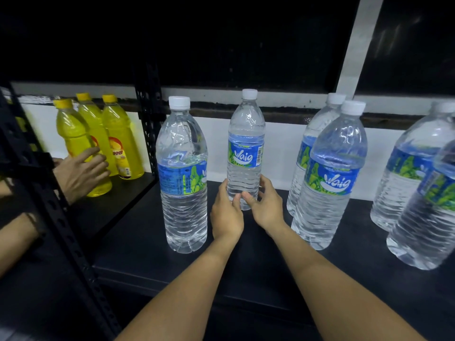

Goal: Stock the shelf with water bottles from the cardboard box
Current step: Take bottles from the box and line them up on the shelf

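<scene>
Between both hands [246,205], bottle [245,148] upright.

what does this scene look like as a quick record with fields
left hand: grips lower part of middle water bottle
right hand: grips same bottle, opposite side
middle water bottle: upright, capped, base at the black shelf
other water bottles: five upright, one left of it, four right
yellow bottles: three in next bay, another person's hand touching the front one
cardboard box: not in view
</scene>
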`<state>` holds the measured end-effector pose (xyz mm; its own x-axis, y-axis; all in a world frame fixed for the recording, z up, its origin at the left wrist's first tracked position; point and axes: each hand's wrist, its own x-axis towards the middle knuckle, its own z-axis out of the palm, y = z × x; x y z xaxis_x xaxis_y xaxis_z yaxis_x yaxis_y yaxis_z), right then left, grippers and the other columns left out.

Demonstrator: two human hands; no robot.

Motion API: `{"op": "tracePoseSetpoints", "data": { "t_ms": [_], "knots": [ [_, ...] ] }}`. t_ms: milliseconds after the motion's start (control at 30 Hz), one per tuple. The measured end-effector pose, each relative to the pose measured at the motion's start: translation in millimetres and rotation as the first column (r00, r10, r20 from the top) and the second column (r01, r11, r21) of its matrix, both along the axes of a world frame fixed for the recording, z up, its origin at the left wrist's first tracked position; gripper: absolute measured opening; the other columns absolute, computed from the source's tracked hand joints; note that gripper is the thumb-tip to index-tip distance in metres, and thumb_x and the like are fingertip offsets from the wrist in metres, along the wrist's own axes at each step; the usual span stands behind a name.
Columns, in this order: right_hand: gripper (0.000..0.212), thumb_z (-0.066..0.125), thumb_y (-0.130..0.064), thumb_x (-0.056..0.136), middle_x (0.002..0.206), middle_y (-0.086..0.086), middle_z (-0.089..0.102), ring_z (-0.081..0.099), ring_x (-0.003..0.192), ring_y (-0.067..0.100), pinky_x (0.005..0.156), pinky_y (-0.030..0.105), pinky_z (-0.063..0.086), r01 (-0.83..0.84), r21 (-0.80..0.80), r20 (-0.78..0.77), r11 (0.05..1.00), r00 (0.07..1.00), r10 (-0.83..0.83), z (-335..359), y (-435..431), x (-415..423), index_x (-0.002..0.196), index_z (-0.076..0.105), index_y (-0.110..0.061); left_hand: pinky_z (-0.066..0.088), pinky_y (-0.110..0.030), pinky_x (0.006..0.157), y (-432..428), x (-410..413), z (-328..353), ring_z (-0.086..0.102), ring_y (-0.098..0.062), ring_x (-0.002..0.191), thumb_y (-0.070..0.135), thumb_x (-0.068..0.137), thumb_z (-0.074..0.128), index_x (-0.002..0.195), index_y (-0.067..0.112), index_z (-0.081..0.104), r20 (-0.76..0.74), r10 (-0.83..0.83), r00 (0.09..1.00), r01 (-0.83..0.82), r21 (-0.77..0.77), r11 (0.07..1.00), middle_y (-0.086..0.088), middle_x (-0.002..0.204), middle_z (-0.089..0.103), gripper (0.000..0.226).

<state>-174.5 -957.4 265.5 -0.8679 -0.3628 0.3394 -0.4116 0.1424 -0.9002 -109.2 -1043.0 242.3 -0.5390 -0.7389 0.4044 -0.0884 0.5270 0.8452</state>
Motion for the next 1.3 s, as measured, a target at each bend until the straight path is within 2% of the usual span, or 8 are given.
{"op": "tracePoseSetpoints", "data": {
  "t_ms": [133, 433, 600, 833, 900, 1000, 1133, 1300],
  "knots": [
    [0.054, 0.078, -0.016, 0.089, 0.125, -0.005, 0.067, 0.067, 0.093, 0.003, 0.098, 0.03, 0.054, 0.004, -0.039, 0.093, 0.999, 0.996, -0.001, 1, 14, 16, 0.138, 0.055, -0.017, 0.053, -0.041, 0.095, -1, 1, -1, 0.064, -0.021, 0.117, 0.028, 0.102, 0.057, 0.148, 0.031, 0.044, -0.014, -0.015, 1.0, 0.015, -0.007, 1.0, 0.004, 0.137, 0.064, 0.047],
    [0.03, 0.077, -0.005, 0.087, 0.114, -0.013, 0.069, 0.069, 0.095, 0.001, 0.076, 0.011, 0.052, -0.058, -0.053, 0.132, 0.997, 0.989, 0.065, -14, 103, 96, 0.109, 0.067, -0.023, 0.055, -0.043, 0.099, 26, 38, 0, 0.061, -0.013, 0.126, 0.04, 0.099, 0.057, 0.14, 0.027, 0.049, -0.197, -0.124, 0.973, 0.118, -0.042, 0.992, 0.005, 0.139, 0.062, 0.044],
    [0.028, 0.076, -0.004, 0.088, 0.108, -0.01, 0.071, 0.069, 0.089, -0.002, 0.074, 0.009, 0.051, -0.061, -0.021, 0.121, 0.998, 0.991, 0.063, -15, 111, 101, 0.105, 0.068, -0.024, 0.056, -0.035, 0.096, 52, 92, 15, 0.061, -0.006, 0.122, 0.026, 0.102, 0.062, 0.137, 0.027, 0.055, -0.285, -0.214, 0.934, 0.2, -0.08, 0.977, 0.014, 0.132, 0.062, 0.036],
    [0.021, 0.076, -0.017, 0.09, 0.109, -0.011, 0.072, 0.069, 0.085, -0.004, 0.077, 0.012, 0.05, -0.108, 0.01, 0.081, 0.994, 0.991, 0.107, -11, 66, 111, 0.107, 0.068, -0.026, 0.045, -0.028, 0.103, 33, 150, 29, 0.057, -0.017, 0.12, 0.016, 0.093, 0.069, 0.132, 0.013, 0.059, -0.393, -0.013, 0.919, -0.133, -0.343, 0.93, 0.008, 0.128, 0.058, 0.04],
    [0.02, 0.076, -0.021, 0.09, 0.108, -0.011, 0.073, 0.069, 0.084, -0.005, 0.079, 0.012, 0.053, -0.121, 0.005, 0.078, 0.993, 0.99, 0.12, -9, 49, 116, 0.108, 0.067, -0.025, 0.041, -0.029, 0.105, 20, 157, 25, 0.053, -0.019, 0.12, 0.02, 0.09, 0.071, 0.133, 0.012, 0.056, -0.389, 0.101, 0.916, -0.23, -0.3, 0.926, 0.0, 0.13, 0.055, 0.046],
    [0.023, 0.074, -0.03, 0.092, 0.106, -0.011, 0.073, 0.07, 0.089, -0.001, 0.091, 0.032, 0.059, -0.145, -0.079, 0.152, 0.986, 0.976, 0.156, -6, 22, 126, 0.113, 0.067, -0.026, 0.044, -0.04, 0.105, 2, 160, 16, 0.053, -0.023, 0.12, 0.033, 0.089, 0.071, 0.138, 0.017, 0.05, -0.327, 0.182, 0.927, -0.248, -0.172, 0.953, 0.002, 0.135, 0.05, 0.056],
    [0.031, 0.07, -0.029, 0.095, 0.113, -0.012, 0.07, 0.067, 0.097, -0.006, 0.082, 0.01, 0.052, -0.22, -0.068, 0.057, 0.973, 0.973, 0.224, -2, -1, 144, 0.125, 0.063, -0.023, 0.047, -0.047, 0.106, -12, 158, 11, 0.055, -0.013, 0.126, 0.061, 0.086, 0.062, 0.141, 0.03, 0.046, -0.272, 0.123, 0.955, -0.115, 0.045, 0.992, 0.01, 0.137, 0.054, 0.065],
    [0.038, 0.066, -0.025, 0.098, 0.126, -0.025, 0.062, 0.059, 0.115, -0.012, 0.094, 0.012, 0.049, -0.335, -0.041, 0.042, 0.941, 0.941, 0.336, -5, 0, 140, 0.132, 0.053, -0.036, 0.041, -0.038, 0.111, -10, 156, 9, 0.047, -0.014, 0.13, 0.066, 0.083, 0.062, 0.146, 0.029, 0.046, -0.217, 0.163, 0.962, -0.16, 0.029, 0.987, 0.005, 0.134, 0.047, 0.075]
  ]
}}
